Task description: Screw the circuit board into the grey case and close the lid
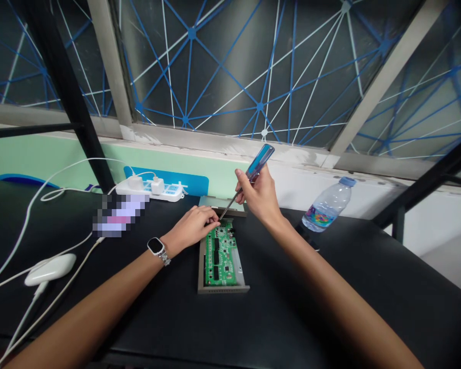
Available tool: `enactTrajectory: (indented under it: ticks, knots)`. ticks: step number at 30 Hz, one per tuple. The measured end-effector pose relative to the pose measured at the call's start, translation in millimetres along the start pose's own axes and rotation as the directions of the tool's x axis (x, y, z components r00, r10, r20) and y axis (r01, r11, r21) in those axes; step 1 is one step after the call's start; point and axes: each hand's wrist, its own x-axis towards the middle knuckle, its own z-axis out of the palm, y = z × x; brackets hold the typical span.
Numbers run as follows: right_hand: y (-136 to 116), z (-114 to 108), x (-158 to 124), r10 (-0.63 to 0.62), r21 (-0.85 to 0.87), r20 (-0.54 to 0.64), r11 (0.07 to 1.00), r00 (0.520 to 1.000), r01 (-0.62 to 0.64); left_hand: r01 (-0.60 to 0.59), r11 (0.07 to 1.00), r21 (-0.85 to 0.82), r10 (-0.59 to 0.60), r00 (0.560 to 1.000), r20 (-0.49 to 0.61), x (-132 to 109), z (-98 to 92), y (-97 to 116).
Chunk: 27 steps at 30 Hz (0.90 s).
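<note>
Person with two bare hands, left hand [194, 225] and right hand [259, 195]. Left forearm [111, 297] and right forearm [330, 277] both uncovered, of rather slender shape, bare as far as edge of view. Just behind left hand, smartwatch [155, 246] is worn: case rectangular, corners well rounded, rim pale and silvery, screen black and smooth. Watch band [164, 257] silver-coloured, with metallic shine, looks composed of small links; exact form of links too small to tell.
</note>
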Motion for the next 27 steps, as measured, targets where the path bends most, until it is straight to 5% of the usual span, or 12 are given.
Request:
enactTrajectory:
  ticks: [17, 27]
  knots:
    - [0.6, -5.0, 2.5, -0.008, -0.062, -0.064, 0.998, 0.998, 0.004, 0.017, 0.999, 0.034, -0.013, 0.994, -0.113, -0.8, 8.4, -0.9]
    - [5.0, -0.2, 1.7, 0.006, -0.052, -0.055, 0.999, 0.998, -0.009, 0.103, 0.992, -0.078, -0.115, 0.981, -0.157, -0.9, 35.5, 1.4]
